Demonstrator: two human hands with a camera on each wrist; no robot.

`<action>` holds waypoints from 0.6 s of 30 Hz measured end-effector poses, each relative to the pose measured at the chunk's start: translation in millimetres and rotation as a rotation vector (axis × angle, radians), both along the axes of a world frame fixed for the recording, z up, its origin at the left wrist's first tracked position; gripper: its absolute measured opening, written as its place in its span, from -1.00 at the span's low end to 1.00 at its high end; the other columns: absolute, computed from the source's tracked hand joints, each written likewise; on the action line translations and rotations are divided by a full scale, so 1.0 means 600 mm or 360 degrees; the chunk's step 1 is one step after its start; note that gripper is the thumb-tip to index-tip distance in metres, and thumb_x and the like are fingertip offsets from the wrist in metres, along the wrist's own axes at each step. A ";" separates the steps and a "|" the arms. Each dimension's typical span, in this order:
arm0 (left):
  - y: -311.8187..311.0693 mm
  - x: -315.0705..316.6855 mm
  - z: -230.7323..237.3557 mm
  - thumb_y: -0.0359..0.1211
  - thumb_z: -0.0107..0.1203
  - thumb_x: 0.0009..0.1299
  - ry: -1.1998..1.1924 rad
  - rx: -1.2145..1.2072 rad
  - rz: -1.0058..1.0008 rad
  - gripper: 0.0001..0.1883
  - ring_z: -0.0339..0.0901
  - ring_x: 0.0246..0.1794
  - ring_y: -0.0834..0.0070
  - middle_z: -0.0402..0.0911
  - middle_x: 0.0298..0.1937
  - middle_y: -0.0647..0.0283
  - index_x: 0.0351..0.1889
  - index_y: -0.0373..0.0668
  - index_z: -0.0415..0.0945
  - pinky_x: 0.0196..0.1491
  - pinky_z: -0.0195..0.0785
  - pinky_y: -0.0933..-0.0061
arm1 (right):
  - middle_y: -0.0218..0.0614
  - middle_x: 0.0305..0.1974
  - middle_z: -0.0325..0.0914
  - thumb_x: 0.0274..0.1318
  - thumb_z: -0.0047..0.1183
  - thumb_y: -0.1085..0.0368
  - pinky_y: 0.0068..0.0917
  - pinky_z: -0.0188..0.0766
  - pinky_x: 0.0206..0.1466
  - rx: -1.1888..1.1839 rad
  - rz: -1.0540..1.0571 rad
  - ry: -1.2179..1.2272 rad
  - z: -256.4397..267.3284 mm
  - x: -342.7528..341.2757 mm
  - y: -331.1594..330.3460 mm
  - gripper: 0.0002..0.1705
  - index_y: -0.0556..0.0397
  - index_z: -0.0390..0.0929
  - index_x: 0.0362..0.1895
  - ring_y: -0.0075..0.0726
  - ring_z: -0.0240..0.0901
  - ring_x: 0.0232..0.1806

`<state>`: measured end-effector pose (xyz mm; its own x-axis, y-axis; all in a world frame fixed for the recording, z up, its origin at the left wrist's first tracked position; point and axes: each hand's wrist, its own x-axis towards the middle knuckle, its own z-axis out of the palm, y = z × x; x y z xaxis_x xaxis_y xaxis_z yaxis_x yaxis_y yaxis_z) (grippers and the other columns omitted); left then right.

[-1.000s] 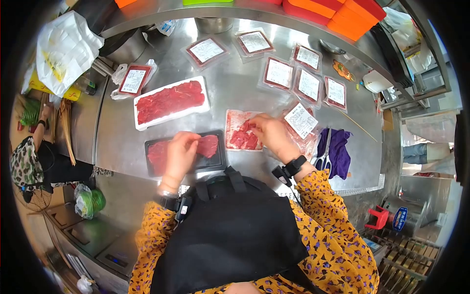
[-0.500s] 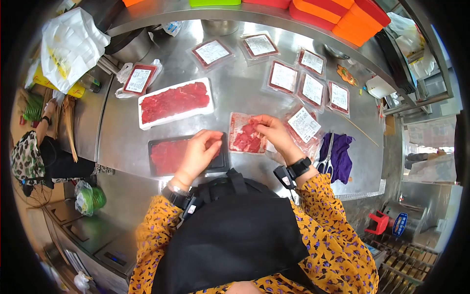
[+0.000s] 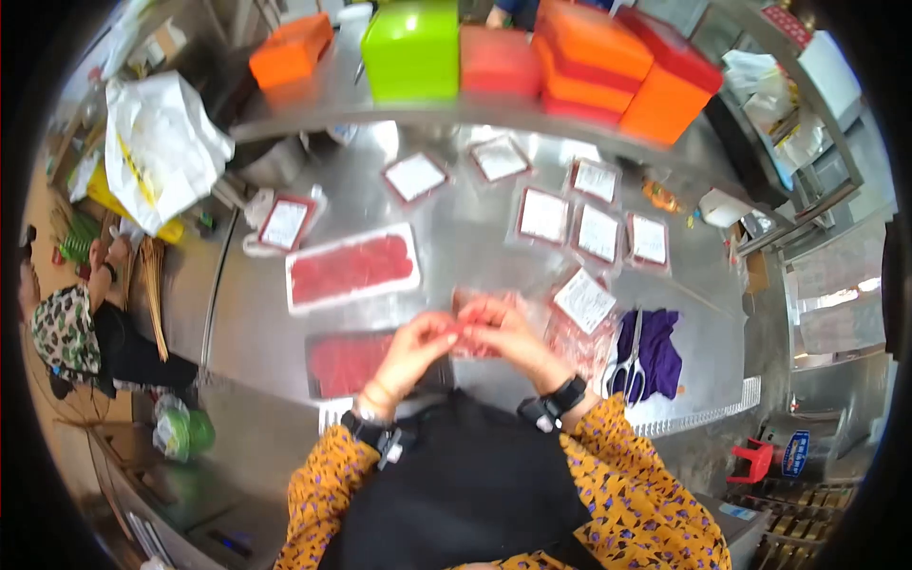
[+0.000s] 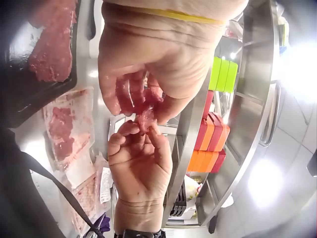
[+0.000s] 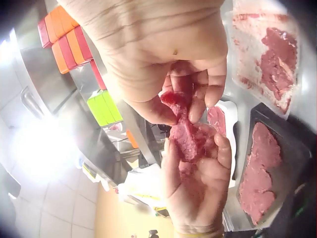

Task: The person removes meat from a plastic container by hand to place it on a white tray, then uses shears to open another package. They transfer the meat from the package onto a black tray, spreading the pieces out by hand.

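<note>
My left hand (image 3: 410,353) and right hand (image 3: 513,340) meet over the worktop, both pinching one small piece of raw red meat (image 5: 187,139). In the right wrist view it stretches between the right fingertips above and the left fingers below. Close under the hands lies an opened plastic pack (image 5: 242,52) smeared red, holding more meat pieces (image 5: 279,59). Beside the left hand is a black tray (image 5: 290,171) with a flat slab of red meat (image 5: 260,171). Behind it stands a white tray (image 3: 297,306) filled with sliced meat (image 3: 351,266).
Several sealed, labelled meat packs (image 3: 544,216) lie toward the back and right. Scissors (image 3: 635,356) rest on a purple cloth (image 3: 662,351) at right. A metal shelf (image 3: 418,116) with orange, red and green boxes (image 3: 408,52) spans the back. Another person (image 3: 71,323) is at far left.
My left hand has moved right from over the black tray to meet the right hand. The right hand has lifted meat from the opened pack. The head view has tilted up.
</note>
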<state>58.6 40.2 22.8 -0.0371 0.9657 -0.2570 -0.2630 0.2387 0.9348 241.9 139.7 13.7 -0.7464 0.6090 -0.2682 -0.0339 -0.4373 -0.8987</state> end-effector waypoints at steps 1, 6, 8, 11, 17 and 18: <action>-0.001 0.000 -0.006 -0.39 0.20 0.40 -0.0063 0.0034 0.0033 -0.81 0.46 -0.05 0.62 0.58 -0.09 0.35 -0.09 -0.24 0.51 0.04 0.36 0.54 | -0.58 -0.30 0.57 0.20 0.18 0.32 -0.77 0.29 -0.45 -0.0015 0.0014 0.0017 0.001 0.001 -0.003 -0.77 -0.02 0.54 -0.05 -0.78 0.42 -0.39; 0.002 0.016 0.004 -0.57 0.15 0.36 -0.0456 0.0019 0.0298 -0.86 0.41 -0.29 0.74 0.51 -0.23 0.40 -0.24 -0.17 0.43 -0.25 0.34 0.72 | -0.55 -0.32 0.58 0.20 0.17 0.34 -0.76 0.29 -0.47 -0.0115 -0.0043 0.0048 -0.026 0.005 -0.005 -0.76 -0.01 0.53 -0.04 -0.76 0.41 -0.44; 0.007 0.011 -0.011 -0.58 0.17 0.34 -0.0501 0.0074 0.0201 -0.83 0.43 -0.30 0.73 0.50 -0.23 0.40 -0.25 -0.15 0.41 -0.25 0.35 0.70 | -0.52 -0.31 0.57 0.18 0.18 0.38 -0.71 0.37 -0.42 -0.0129 -0.0070 0.0060 -0.027 0.008 -0.002 -0.75 0.00 0.53 -0.04 -0.70 0.46 -0.41; 0.009 0.006 -0.033 -0.55 0.21 0.33 -0.0238 0.0075 0.0077 -0.81 0.45 -0.30 0.73 0.52 -0.26 0.43 -0.22 -0.14 0.41 -0.23 0.37 0.68 | -0.48 -0.31 0.54 0.14 0.20 0.45 -0.59 0.53 -0.29 -0.0184 -0.0123 0.0029 -0.005 0.019 0.004 -0.74 0.05 0.53 -0.07 -0.55 0.54 -0.36; 0.009 0.009 -0.043 -0.43 0.33 0.27 0.0224 0.0054 0.0023 -0.82 0.47 -0.30 0.73 0.62 -0.31 0.41 -0.21 -0.24 0.61 -0.20 0.38 0.67 | -0.47 -0.33 0.53 0.16 0.19 0.45 -0.56 0.53 -0.29 0.0083 -0.0089 0.0010 0.002 0.029 -0.002 -0.76 0.08 0.53 -0.07 -0.53 0.55 -0.36; 0.008 0.010 -0.038 -0.45 0.32 0.28 0.0231 0.0065 0.0050 -0.84 0.43 -0.34 0.75 0.59 -0.34 0.44 -0.22 -0.23 0.60 -0.25 0.35 0.69 | -0.47 -0.33 0.53 0.16 0.19 0.46 -0.57 0.52 -0.29 0.0084 -0.0106 0.0003 0.002 0.028 -0.002 -0.76 0.08 0.53 -0.07 -0.53 0.55 -0.37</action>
<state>64.6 44.8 0.1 -0.1016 0.9729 -0.2076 -0.1315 0.1937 0.9722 258.9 138.6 15.0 -0.7043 0.6705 -0.2333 -0.0628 -0.3862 -0.9203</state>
